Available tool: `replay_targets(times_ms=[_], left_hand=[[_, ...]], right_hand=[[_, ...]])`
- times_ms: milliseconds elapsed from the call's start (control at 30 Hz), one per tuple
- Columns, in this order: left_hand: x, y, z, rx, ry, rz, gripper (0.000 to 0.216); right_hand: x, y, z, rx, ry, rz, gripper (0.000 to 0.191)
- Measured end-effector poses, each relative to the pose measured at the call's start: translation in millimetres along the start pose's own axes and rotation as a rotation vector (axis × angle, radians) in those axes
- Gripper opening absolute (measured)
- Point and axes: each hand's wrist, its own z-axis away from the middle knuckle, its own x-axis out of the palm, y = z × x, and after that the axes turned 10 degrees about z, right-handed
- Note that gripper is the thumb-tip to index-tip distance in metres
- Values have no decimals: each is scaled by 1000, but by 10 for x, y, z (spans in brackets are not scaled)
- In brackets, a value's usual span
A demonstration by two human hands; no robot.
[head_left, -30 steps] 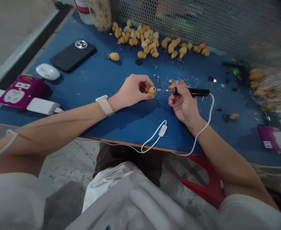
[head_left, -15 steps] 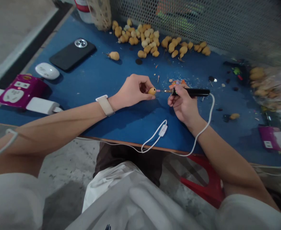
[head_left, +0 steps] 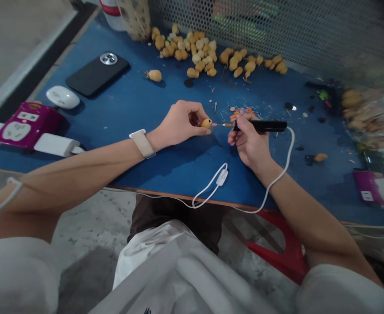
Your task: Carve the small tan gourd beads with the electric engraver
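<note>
While our left hand (head_left: 183, 124) pinches a small gourd (head_left: 205, 124) above the counter (head_left: 166, 174), our right hand (head_left: 252, 141) clamps its grip around a black rotary tool (head_left: 267, 126), pink bit (head_left: 214, 124) toward the gourd. One dark opening already shows; the gourds behind (head_left: 233, 64) look unworked.

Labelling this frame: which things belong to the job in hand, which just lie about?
In the job:
small gourd, in left hand
black pen-shaped tool, in right hand
its white cord
heaped gourds, probably

Seemingly just lying about:
black phone
white rounded object
</note>
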Motion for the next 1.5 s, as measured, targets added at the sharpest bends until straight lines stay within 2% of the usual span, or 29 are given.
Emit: replay_targets(times_ms=[367, 600, 933, 1500], left_hand=[[3, -6, -6, -10, 0, -20, 39], [10, 31, -1, -38, -2, 51, 31], [-3, -17, -13, -36, -22, 13, 40], [1, 65, 12, -85, -20, 34, 28]], right_hand=[[-6, -1, 9, 0, -3, -18, 65], [3, -2, 12, -6, -1, -10, 61], [25, -3, 42, -32, 20, -8, 67], [-17, 94, -21, -114, -29, 27, 73]])
